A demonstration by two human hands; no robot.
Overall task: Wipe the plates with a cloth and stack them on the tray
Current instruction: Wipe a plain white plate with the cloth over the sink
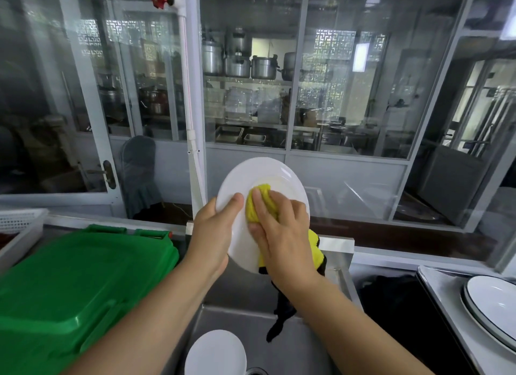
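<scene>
I hold a white plate [268, 173] tilted up in front of me over the steel sink [304, 346]. My left hand [215, 229] grips its left rim, thumb on the face. My right hand [282, 229] presses a yellow cloth [258, 201] against the plate's middle; the cloth's tail, yellow and black, hangs down behind my wrist. Another white plate [216, 352] lies in the sink below. Two black-rimmed white plates [494, 305] are stacked at the right on a grey tray [441, 288].
A large green plastic bin lid [72, 288] fills the left side. A white perforated basket [19, 224] sits at the far left. A white pipe [192, 123] rises behind the plate, in front of glass partitions.
</scene>
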